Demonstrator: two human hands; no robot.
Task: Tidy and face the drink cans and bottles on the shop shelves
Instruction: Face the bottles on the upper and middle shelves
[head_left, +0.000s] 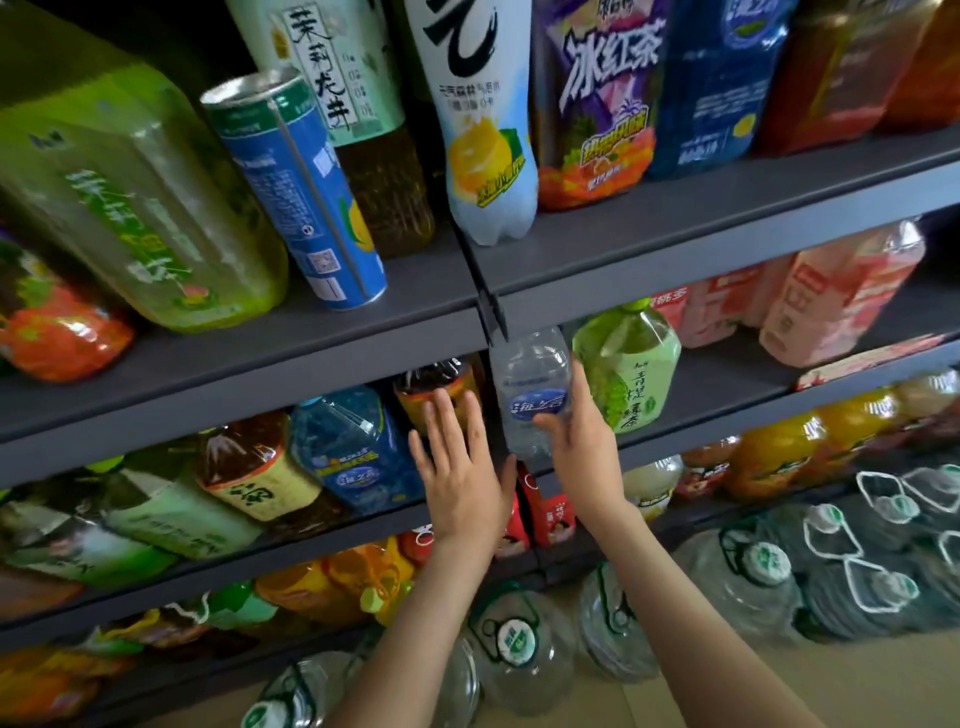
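Observation:
My right hand (582, 441) grips a clear water bottle (530, 384) with a blue oval label, at the front of the second shelf where the two shelf units meet. Thumb and fingers wrap its lower half. My left hand (457, 467) is spread with straight fingers just left of it, in front of a dark tea bottle with an orange label (441, 384), holding nothing. A blue bottle (353, 447) stands left of that hand and a pale green tea bottle (631, 369) right of the clear one.
The grey top shelf (363, 332) carries a blue can (306, 192), a big green bottle (140, 202) and tall bottles. Pink bottles (831, 301) fill the right shelf. Large water jugs (753, 571) stand on the floor below.

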